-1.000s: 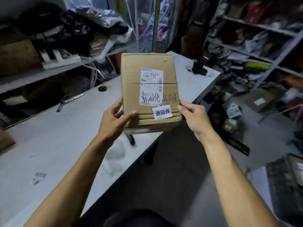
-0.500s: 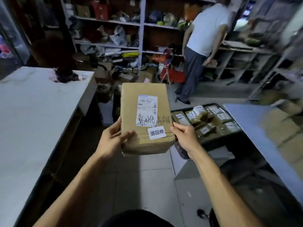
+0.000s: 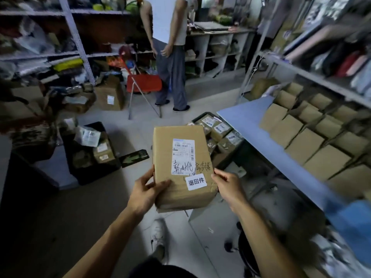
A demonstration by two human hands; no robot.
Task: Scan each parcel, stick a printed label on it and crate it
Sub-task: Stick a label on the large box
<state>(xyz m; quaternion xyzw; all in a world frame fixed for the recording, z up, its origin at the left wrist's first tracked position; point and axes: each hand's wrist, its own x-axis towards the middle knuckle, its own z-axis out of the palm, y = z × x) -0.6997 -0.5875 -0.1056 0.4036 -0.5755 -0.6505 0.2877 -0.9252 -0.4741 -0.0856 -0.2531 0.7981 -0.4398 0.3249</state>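
Observation:
I hold a brown cardboard parcel point(image 3: 166, 153) in the air in front of me, above the floor. It carries a white shipping label point(image 3: 183, 157) with handwriting and a small white sticker point(image 3: 196, 181) below it. My left hand point(image 3: 145, 192) grips its near left edge, thumb on top. My right hand point(image 3: 227, 187) grips the near right edge. Beyond the parcel, a dark crate point(image 3: 200, 116) on the floor holds several labelled small parcels point(image 3: 220, 129).
A second black crate point(image 3: 80, 173) with a few parcels sits on the floor at left. A blue table point(image 3: 261, 135) runs along the right, stacked with plain boxes point(image 3: 313, 137). A person point(image 3: 170, 57) stands by the back shelves near a red chair point(image 3: 143, 83).
I have turned right, away from the white work table, carrying the parcel in both hands. The floor crates and the blue table have come into view and closer.

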